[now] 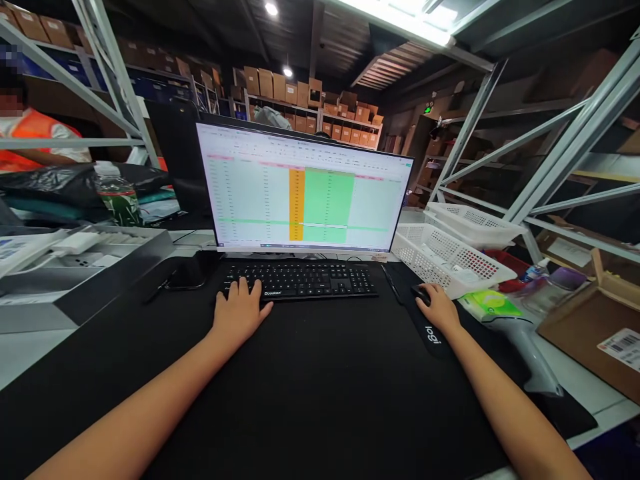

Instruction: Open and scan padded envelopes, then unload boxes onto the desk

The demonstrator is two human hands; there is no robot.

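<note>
My left hand [239, 308] lies with its fingers spread on the left end of a black keyboard [310, 281]. Over at the right, my right hand [438, 307] is wrapped round a black computer mouse [421, 293], which it partly hides. The mouse sits on a dark mouse pad [431, 335] with white "logi" lettering. Behind the keyboard stands a monitor [380, 200] that displays a spreadsheet with an orange column and a wide green one. Between keyboard and mouse lies a thin dark pen [391, 283].
White perforated baskets [440, 257], a grey handheld scanner [530, 353] and a cardboard box [595, 333] stand at the right. Leftward are a phone [187, 275], a grey tray [90, 293] and a bottle [118, 197]. A person in an orange vest [40, 137] is at far left.
</note>
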